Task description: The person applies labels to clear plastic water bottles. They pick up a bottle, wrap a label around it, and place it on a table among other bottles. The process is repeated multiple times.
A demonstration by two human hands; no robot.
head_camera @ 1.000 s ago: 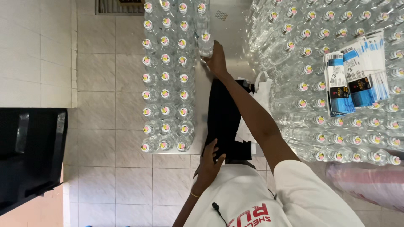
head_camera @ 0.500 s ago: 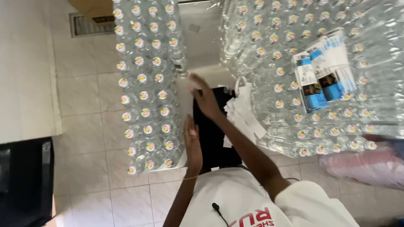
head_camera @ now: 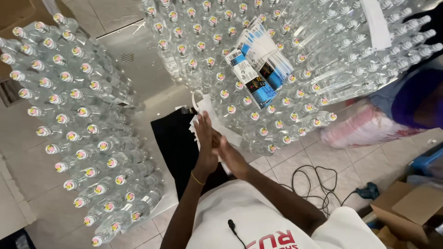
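My left hand (head_camera: 205,138), with a thin bracelet at the wrist, and my right hand (head_camera: 231,157) meet palm to palm just above a black cloth (head_camera: 173,143) on the metal table (head_camera: 147,78). Both hands are flat and hold nothing. White paper strips (head_camera: 201,108) lie just beyond my fingertips. Rows of clear capped plastic bottles (head_camera: 78,124) stand to the left of my hands. A larger mass of the same bottles (head_camera: 295,55) fills the right side, with a stack of blue and black printed labels (head_camera: 258,69) lying on top of it.
A pink wrapped pack (head_camera: 364,129) lies on the tiled floor at the right, beside another person's purple sleeve (head_camera: 420,101). A black cable (head_camera: 314,184) coils on the floor near my right arm. An open cardboard box (head_camera: 406,212) sits at the lower right.
My right hand left the far bottle and drew back to me. My left hand lifted off the black cloth, and the two now press together. The view has swung right.
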